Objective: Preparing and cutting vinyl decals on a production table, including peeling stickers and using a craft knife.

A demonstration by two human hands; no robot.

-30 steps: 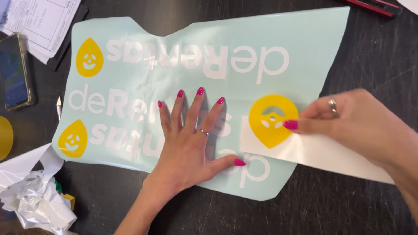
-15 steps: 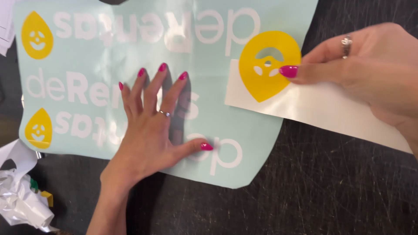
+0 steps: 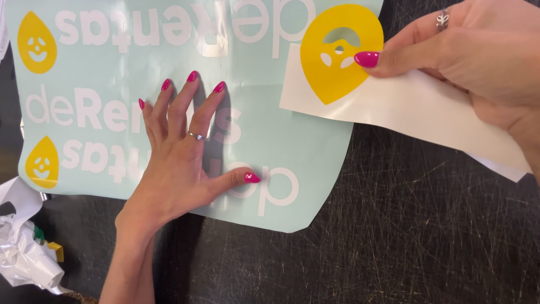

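A yellow teardrop sticker (image 3: 340, 53) is seen near the top of the view, carried on a white backing strip (image 3: 416, 110). Its long axis is tilted, with the pointed tip aimed down and to the left and the rounded end up and to the right. The strip's long axis runs from upper left to lower right, its left end overlapping the pale green decal sheet (image 3: 292, 141). The sticker and strip are pinched by the right hand (image 3: 467, 56), the fingers closed and one pink-nailed fingertip pressed on the sticker's right edge; the thumb is hidden, so the grip beneath can probably only be assumed. The left hand (image 3: 180, 163) is laid flat on the decal sheet, fingers spread wide, nothing grasped. The sheet is spread on the scratched black bench (image 3: 405, 236). Crumpled white film (image 3: 25, 253) is piled at the lower left edge.
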